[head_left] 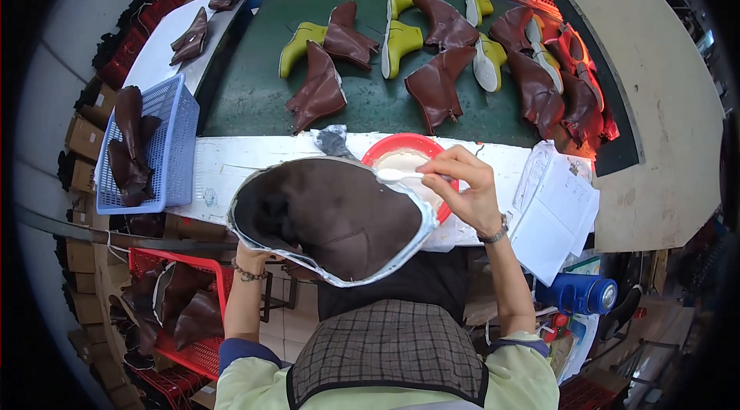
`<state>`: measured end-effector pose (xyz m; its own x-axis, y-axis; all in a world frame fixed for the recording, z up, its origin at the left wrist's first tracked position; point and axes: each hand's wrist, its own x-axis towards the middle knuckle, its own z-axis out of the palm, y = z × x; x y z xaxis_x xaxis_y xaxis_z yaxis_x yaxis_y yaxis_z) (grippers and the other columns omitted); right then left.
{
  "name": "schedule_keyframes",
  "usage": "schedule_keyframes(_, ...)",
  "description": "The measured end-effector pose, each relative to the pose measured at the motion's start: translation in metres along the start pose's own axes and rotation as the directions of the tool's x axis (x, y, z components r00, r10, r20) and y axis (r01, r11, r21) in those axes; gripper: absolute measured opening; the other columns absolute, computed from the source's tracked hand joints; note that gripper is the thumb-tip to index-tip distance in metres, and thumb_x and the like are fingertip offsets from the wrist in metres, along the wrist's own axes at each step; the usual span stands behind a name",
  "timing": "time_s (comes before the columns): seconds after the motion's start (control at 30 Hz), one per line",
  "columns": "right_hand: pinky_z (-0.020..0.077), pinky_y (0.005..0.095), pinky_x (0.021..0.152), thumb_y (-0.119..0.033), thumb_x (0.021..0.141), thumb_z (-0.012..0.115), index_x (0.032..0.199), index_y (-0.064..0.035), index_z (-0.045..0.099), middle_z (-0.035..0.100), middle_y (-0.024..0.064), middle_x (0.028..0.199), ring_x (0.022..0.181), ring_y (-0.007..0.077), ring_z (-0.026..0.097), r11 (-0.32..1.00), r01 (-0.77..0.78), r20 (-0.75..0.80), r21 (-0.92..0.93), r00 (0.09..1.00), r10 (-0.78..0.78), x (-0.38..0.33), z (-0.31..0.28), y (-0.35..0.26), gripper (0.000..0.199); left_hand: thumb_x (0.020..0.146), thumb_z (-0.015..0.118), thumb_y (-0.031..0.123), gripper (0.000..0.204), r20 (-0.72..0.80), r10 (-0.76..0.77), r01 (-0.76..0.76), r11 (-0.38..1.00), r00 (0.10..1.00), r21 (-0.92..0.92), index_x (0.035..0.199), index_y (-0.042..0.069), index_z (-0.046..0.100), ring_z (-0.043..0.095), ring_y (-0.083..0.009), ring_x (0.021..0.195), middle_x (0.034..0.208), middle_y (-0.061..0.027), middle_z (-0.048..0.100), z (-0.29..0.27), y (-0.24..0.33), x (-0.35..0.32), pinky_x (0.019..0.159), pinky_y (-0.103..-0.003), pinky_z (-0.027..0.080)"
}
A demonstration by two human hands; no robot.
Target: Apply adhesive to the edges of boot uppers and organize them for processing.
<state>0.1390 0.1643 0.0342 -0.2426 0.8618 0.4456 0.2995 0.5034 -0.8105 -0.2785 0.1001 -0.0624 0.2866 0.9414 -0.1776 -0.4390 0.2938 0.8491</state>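
Brown boot upper (339,213) btwn hands, brush (397,175) (white) in right hand (466,186)

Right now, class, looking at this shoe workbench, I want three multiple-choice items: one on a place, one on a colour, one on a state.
1. Where does the red bowl stand?
A. on the white bench edge
B. in the blue basket
C. on the floor

2. What colour are the boots beside the brown ones on the green belt?
A. black
B. yellow-green
C. white

3. What is the right hand doing?
A. resting empty
B. gripping the blue bottle
C. pinching a white brush

Answers: 1 A, the bowl sits on the white strip behind the brown boot upper. 2 B, the yellow-green boots lie among brown ones. 3 C, its fingers close on the brush handle over the upper, which the left hand holds from beneath.
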Motion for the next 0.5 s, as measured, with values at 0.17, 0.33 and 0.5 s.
schedule_keyframes(0.17, 0.0463, 0.0272, 0.067, -0.005, 0.081, 0.081, 0.098, -0.0048, 0.079, 0.068, 0.0055, 0.090, 0.076, 0.0135, 0.062, 0.991, 0.124, 0.029, -0.057, 0.992, -0.122, 0.023, 0.003, -0.002, 0.017, 0.051, 0.059, -0.019, 0.094, 0.130, -0.116, 0.122, 0.992, 0.985, -0.036, 0.142, -0.005, 0.044, 0.056, -0.0276, 0.081, 0.122, -0.0224, 0.062, 0.030, -0.003, 0.014, 0.062, -0.035, 0.045)
schedule_keyframes(0.33, 0.0376, 0.0304, 0.076, -0.013, 0.077, 0.084, 0.094, -0.0122, 0.081, 0.068, 0.0008, 0.086, 0.081, 0.0149, 0.060, 0.963, 0.212, 0.173, -0.169, 0.968, -0.183, 0.045, -0.003, -0.021, 0.017, 0.051, 0.057, -0.019, 0.092, 0.276, -0.269, 0.290, 0.956, 0.923, -0.041, 0.141, -0.008, 0.045, 0.054, -0.0289, 0.090, 0.123, -0.0232, 0.060, 0.066, 0.005, 0.011, 0.071, -0.036, 0.043)
schedule_keyframes(0.5, 0.0369, 0.0315, 0.079, -0.017, 0.076, 0.085, 0.093, -0.0154, 0.081, 0.066, -0.0011, 0.086, 0.080, 0.0147, 0.059, 0.890, 0.417, 0.299, -0.186, 0.886, -0.353, 0.068, 0.009, -0.029, 0.018, 0.057, 0.054, -0.013, 0.067, 0.435, -0.482, 0.576, 0.810, 0.761, -0.109, 0.124, -0.016, 0.055, 0.058, -0.0225, 0.047, 0.095, -0.0242, 0.070, 0.097, 0.006, 0.018, 0.034, -0.032, 0.043)
